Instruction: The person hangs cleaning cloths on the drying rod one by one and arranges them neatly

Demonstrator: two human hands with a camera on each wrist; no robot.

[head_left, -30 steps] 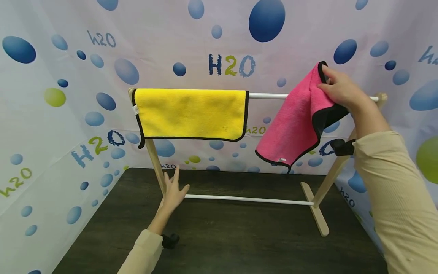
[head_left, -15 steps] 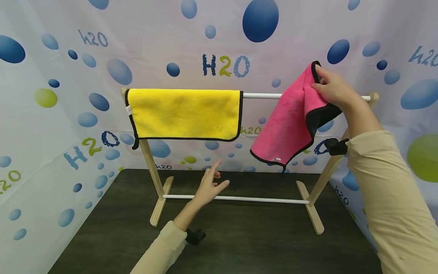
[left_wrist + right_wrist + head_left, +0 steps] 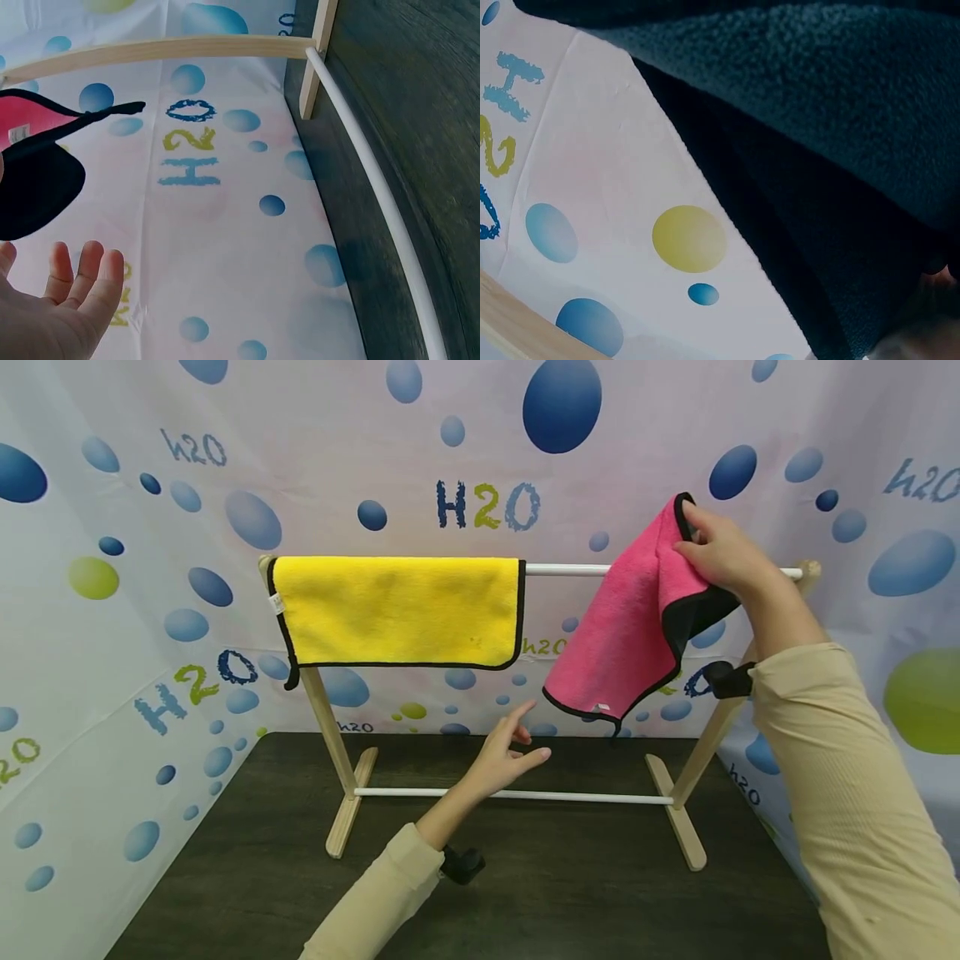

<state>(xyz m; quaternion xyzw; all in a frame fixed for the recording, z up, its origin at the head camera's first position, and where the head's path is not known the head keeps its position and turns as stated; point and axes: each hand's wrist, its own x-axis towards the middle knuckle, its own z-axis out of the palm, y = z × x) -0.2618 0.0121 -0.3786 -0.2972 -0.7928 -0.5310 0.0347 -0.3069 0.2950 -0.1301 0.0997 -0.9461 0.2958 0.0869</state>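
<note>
A pink towel with a black edge and a dark underside hangs from my right hand, which pinches it by an upper corner. It hangs in front of the rack's white top bar; whether it touches the bar I cannot tell. In the right wrist view the towel's dark side fills much of the frame. My left hand is held out below the towel's lower left corner, fingers extended and holding nothing. The left wrist view shows the hand apart from the towel's dark lower part.
A yellow towel with black trim lies folded over the left part of the top bar. The rack has wooden legs and a white lower bar. It stands on a dark tabletop before a bubble-printed backdrop.
My left hand has moved right from near the rack's left leg to below the pink towel. The right hand keeps its pinch on the towel. The whole view has shifted slightly.
</note>
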